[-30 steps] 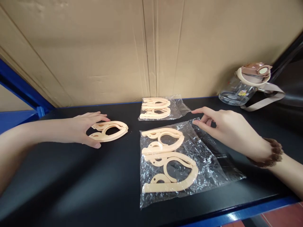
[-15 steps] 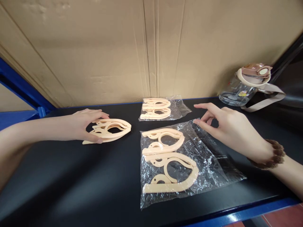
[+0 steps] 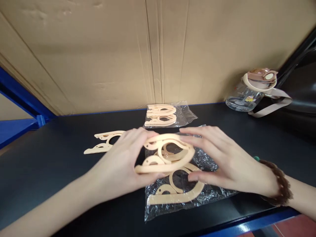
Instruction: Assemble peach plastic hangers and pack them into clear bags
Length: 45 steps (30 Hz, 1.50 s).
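Note:
My left hand [image 3: 133,158] is closed on a cream folding hanger [image 3: 160,168], gripping its left side above the large clear bag [image 3: 158,209]. At the hanger's right end is my right hand [image 3: 217,158], fingers apart, the index finger by its upper edge; whether it touches is unclear. Inside the large bag lies another cream hanger [image 3: 172,198], partly covered by the held one and my hands. A further hanger [image 3: 96,150] lies on the black surface at the left, its right part hidden behind my left hand.
Near the back edge, a smaller clear bag [image 3: 186,115] holds cream hangers [image 3: 161,122]. A clear bottle [image 3: 247,97] with a brown lid and strap stands at the back right. Cardboard [image 3: 111,49] rises behind the black surface [image 3: 61,138].
My left hand has lifted a hanger from the left pile and carried it right, over the large bag. My right hand has moved left and nearer, away from the bag's top corner.

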Motion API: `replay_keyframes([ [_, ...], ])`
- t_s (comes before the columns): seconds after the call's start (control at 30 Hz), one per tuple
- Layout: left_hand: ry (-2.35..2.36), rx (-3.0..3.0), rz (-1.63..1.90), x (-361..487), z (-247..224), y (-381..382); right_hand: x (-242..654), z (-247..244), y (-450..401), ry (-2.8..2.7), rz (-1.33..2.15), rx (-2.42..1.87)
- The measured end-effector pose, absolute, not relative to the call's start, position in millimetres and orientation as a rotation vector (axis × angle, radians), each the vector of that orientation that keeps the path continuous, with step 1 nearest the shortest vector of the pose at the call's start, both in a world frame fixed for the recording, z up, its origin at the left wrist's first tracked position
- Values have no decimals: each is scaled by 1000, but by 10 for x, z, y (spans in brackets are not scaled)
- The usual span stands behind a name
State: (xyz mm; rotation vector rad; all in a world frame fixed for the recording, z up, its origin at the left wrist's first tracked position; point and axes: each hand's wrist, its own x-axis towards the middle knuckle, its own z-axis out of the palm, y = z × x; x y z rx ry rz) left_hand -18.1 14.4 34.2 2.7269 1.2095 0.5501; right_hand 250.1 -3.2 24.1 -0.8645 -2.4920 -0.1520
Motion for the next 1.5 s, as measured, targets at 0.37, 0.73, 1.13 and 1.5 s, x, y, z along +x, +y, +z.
replay_keyframes([
  [0.37, 988, 2722, 652, 69, 121, -124, 2392, 162, -155, -2598, -26, -690],
  [0.73, 960, 2633, 546, -123, 70, 64, 2759, 344, 138, -2450, -82, -1094],
  [1.13, 762, 2657, 194, -282, 114, 297, 3446, 460, 332, -2593, 27, -1464],
  [1.5, 701, 2737, 149, -320, 28, 329, 3133, 377, 204, -2702, 654, -1322],
])
